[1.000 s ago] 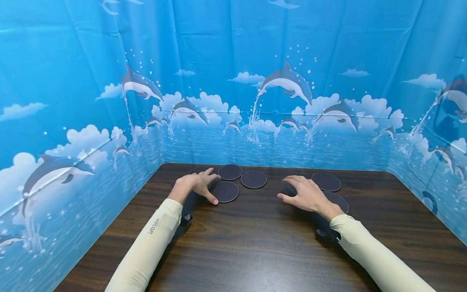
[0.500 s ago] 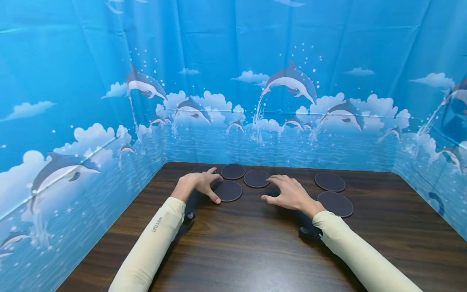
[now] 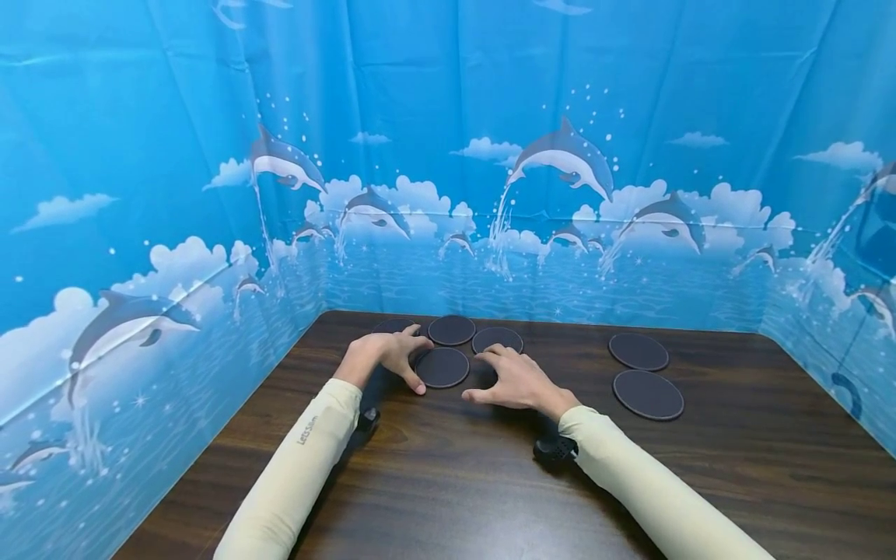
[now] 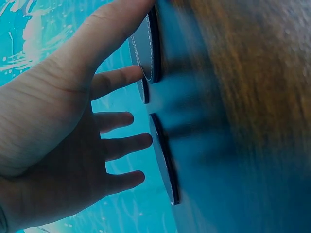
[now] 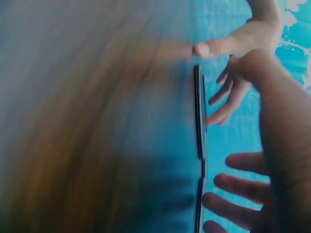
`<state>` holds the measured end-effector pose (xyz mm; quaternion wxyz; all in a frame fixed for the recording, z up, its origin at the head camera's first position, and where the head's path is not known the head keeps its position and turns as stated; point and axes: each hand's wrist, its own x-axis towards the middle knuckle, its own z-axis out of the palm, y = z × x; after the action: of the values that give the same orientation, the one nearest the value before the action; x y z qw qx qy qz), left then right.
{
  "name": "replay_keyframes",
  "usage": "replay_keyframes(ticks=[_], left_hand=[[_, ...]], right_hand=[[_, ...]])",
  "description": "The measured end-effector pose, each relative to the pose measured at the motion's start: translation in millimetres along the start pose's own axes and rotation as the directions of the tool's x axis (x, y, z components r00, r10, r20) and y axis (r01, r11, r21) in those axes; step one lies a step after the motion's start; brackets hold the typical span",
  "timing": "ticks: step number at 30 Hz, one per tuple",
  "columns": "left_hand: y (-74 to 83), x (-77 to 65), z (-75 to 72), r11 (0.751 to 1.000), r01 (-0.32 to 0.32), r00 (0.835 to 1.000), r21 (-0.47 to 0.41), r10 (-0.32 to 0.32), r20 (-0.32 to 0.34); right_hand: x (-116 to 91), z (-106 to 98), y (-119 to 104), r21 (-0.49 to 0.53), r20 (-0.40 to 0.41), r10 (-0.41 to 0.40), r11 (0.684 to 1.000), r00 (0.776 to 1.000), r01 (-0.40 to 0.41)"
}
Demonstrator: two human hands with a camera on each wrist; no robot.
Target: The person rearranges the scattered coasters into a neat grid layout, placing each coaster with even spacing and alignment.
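A dark round coaster (image 3: 442, 369) with a pale edge lies flat on the table between my two hands. My left hand (image 3: 390, 355) is spread at its left side, thumb low and fingers apart; whether it touches the coaster I cannot tell. Just right of that coaster is my right hand (image 3: 516, 381), fingers spread and holding nothing. It partly covers another coaster (image 3: 498, 337) behind it. At the back stands out one more coaster (image 3: 451, 330), and a coaster (image 3: 392, 325) is partly hidden behind my left hand. Light stitching shows along a coaster's rim (image 4: 149, 48) in the left wrist view.
Two more coasters, one farther back (image 3: 638, 351) and one nearer (image 3: 648, 394), lie apart on the right of the brown wooden table (image 3: 448, 482). A blue dolphin-print curtain (image 3: 420, 155) surrounds the table's back and sides.
My right hand has moved left, from beside the two right-hand coasters to the coaster between my hands. My left hand has stayed nearly still. The head view has shifted slightly.
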<state>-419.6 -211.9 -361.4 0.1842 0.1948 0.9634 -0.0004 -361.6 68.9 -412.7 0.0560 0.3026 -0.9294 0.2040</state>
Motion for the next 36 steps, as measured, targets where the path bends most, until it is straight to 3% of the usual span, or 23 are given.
replay_keyframes(ticks=[10,20,36], left_hand=[[1.0,3.0,8.1,1.000,0.010,1.000,-0.003,-0.010,-0.005],[7.9,4.2,-1.1,1.000,-0.024,1.000,-0.003,0.024,-0.009],[7.3,3.0,-0.4,0.994,-0.102,0.995,-0.035,0.101,-0.020]], right_hand=[[18,21,-24,0.013,0.015,0.093,0.996,0.996,-0.093],[30,22,-33,-0.019,0.006,0.169,0.985,0.986,-0.169],[35,30,-31,0.031,-0.024,0.138,0.990,0.990,-0.138]])
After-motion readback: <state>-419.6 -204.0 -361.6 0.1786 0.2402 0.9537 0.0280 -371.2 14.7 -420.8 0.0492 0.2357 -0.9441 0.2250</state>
